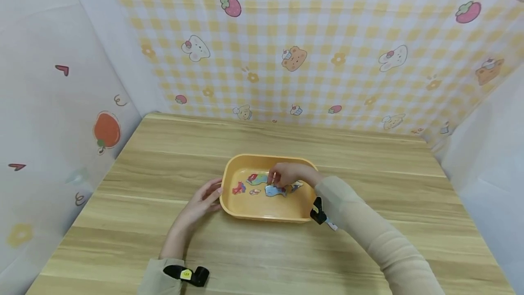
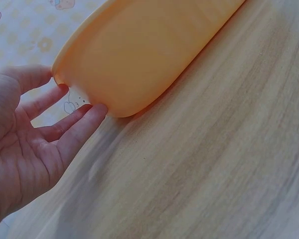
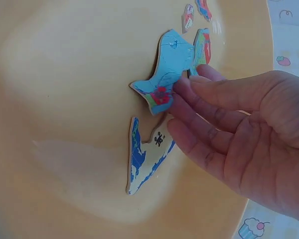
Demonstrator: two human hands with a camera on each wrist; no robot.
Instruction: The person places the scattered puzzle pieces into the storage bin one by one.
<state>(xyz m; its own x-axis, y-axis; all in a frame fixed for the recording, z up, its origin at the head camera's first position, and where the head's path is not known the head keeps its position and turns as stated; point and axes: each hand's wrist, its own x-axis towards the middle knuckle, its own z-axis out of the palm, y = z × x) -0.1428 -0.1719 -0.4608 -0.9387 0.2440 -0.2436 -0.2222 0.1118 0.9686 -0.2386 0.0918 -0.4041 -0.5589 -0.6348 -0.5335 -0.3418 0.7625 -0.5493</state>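
Note:
A yellow plastic tub (image 1: 262, 207) holds several flat puzzle pieces printed like a map. At its left end my left hand (image 1: 202, 203) grips the rim, the thumb on top and fingertips against the outer wall (image 2: 139, 55). My right hand (image 1: 289, 173) reaches inside over the far wall. Between its thumb and fingertips it pinches the edge of a light blue puzzle piece (image 3: 168, 59) with a red and green end. Just below that lies a white and blue piece (image 3: 148, 160) with a black mark, partly behind the fingers. A green and red piece (image 1: 257, 179) lies beyond the thumb.
A red and blue piece (image 1: 239, 188) and a small pinkish piece (image 1: 254, 191) lie at the tub's left. The tub stands on a wood-grain table (image 1: 163, 163). A checked, printed cloth (image 1: 262, 85) hangs behind, with a white printed sheet (image 1: 37, 117) to the left.

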